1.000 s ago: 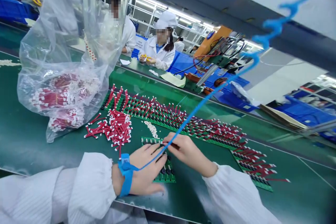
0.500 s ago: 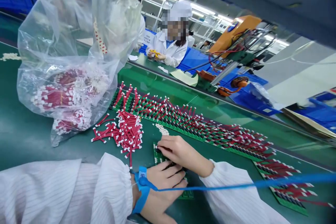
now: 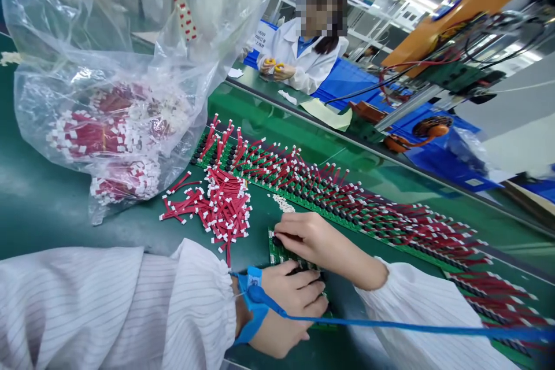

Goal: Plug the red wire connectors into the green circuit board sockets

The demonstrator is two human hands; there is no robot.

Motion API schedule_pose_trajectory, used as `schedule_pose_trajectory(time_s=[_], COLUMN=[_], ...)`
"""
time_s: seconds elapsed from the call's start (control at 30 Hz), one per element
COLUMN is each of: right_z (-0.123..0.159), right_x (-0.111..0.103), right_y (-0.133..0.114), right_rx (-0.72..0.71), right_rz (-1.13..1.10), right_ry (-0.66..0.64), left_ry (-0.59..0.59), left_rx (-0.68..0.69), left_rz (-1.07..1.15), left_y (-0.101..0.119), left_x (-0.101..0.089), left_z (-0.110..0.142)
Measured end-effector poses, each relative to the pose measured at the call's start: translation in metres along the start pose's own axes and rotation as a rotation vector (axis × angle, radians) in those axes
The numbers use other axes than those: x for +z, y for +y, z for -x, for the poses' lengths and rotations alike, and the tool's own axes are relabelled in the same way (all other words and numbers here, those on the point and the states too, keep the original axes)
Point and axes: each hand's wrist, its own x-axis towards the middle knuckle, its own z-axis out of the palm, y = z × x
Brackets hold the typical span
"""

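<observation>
A small green circuit board (image 3: 277, 252) with black parts lies on the green belt in front of me. My left hand (image 3: 286, 306), with a blue wrist strap (image 3: 254, 300) and cord, rests on the board's near end, fingers curled over it. My right hand (image 3: 306, 237) sits on the board's far end, fingertips pinched at a black part; what it pinches is too small to name. Just left of the hands lies a loose pile of short red wires (image 3: 219, 208) with white ends.
A long row of green boards fitted with red wires (image 3: 347, 202) runs diagonally behind my hands. A clear plastic bag of bundled red wires (image 3: 108, 121) stands at the left. Across the belt a person in white (image 3: 307, 52) works beside an orange machine (image 3: 451, 23).
The view has swung down and closer. My left hand slid back toward me along the board, the right hand stays pinched at the far end, and the blue cord now trails to the right.
</observation>
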Motion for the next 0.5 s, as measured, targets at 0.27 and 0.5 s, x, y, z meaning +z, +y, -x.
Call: schedule_pose_trajectory(time_s=[0.27, 0.5], right_z=[-0.002, -0.005], right_x=[-0.004, -0.007], right_y=[-0.005, -0.009], right_rx=[-0.034, -0.077], right_rz=[0.108, 0.315], right_ry=[-0.039, -0.126], left_ry=[0.110, 0.066], left_rx=[-0.018, -0.040], left_rz=[0.071, 0.076], left_y=[0.000, -0.001], left_x=[0.019, 0.024], left_z=[-0.002, -0.004])
